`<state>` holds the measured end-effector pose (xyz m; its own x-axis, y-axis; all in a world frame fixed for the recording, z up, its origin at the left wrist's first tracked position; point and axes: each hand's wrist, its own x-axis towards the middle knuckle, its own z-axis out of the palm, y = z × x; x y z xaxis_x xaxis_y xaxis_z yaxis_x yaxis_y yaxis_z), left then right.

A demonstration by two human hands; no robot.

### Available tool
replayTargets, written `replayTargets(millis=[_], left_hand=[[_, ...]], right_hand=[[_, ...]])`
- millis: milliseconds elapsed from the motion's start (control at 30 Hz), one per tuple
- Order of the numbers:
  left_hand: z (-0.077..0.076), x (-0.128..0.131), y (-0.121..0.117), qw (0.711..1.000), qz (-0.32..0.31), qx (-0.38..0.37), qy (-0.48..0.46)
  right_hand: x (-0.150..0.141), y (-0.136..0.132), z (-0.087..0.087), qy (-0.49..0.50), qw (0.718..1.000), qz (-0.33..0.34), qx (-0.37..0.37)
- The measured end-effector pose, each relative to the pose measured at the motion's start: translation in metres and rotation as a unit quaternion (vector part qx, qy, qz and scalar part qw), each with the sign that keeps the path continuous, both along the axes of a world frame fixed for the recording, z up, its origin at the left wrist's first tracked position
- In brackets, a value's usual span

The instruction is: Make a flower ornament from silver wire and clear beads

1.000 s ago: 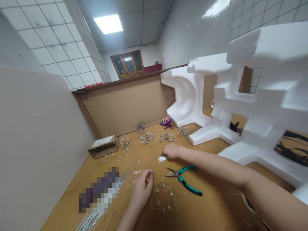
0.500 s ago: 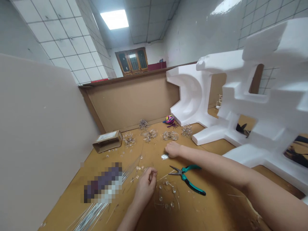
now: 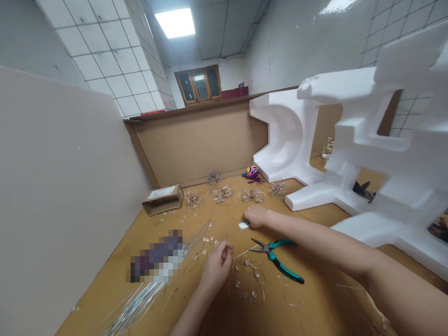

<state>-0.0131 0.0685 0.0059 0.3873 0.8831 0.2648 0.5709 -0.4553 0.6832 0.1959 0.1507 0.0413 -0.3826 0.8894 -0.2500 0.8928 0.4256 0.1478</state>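
Observation:
My left hand [image 3: 217,266] rests low over the table with its fingers curled together. A thin pale wire [image 3: 241,254] runs from beside its fingertips toward the pliers; I cannot tell whether the fingers hold it. Just right of this hand lies a loose ring of wire with clear beads [image 3: 257,275]. My right hand [image 3: 257,216] reaches further out, fingers closed downward at a small pile of short silver wire pieces [image 3: 244,225]. Whatever is in those fingers is hidden. Teal-handled needle-nose pliers [image 3: 271,249] lie spread between the two arms.
Several beaded wire clusters [image 3: 224,192] line the back, near a colourful ball-like object [image 3: 252,172]. At left are an open cardboard box [image 3: 163,200], scattered clear beads and a bundle of long silver wires [image 3: 142,301]. White foam packing [image 3: 308,198] stands along the right.
The whole view has shifted slightly to the right and up. Both hands keep nearly the same places over the table, fingers still closed.

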Motion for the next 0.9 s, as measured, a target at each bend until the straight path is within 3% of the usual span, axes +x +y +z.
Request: replayTargets(millis=[167,333,500,667,900], left_hand=[[-0.002,0.000,0.000,1.000,0.002,0.002,-0.006],[-0.001,-0.001,0.001,1.000,0.005,0.014,-0.001],[0.023,0.005,0.002,0.997,0.000,0.072,0.027],[0.052,0.026,0.010,0.989,-0.012,0.130,0.067],[0.057,0.043,0.022,0.985,-0.016,0.132,0.109]], right_hand=[[0.005,-0.002,0.008,0.048,0.999,-0.008,-0.023],[0.017,-0.006,0.027,0.100,0.993,-0.007,-0.069],[0.027,-0.013,0.045,0.136,0.986,0.004,-0.097],[0.026,-0.017,0.044,0.131,0.988,-0.020,-0.082],[0.015,-0.015,0.040,0.107,0.984,-0.039,-0.136]])
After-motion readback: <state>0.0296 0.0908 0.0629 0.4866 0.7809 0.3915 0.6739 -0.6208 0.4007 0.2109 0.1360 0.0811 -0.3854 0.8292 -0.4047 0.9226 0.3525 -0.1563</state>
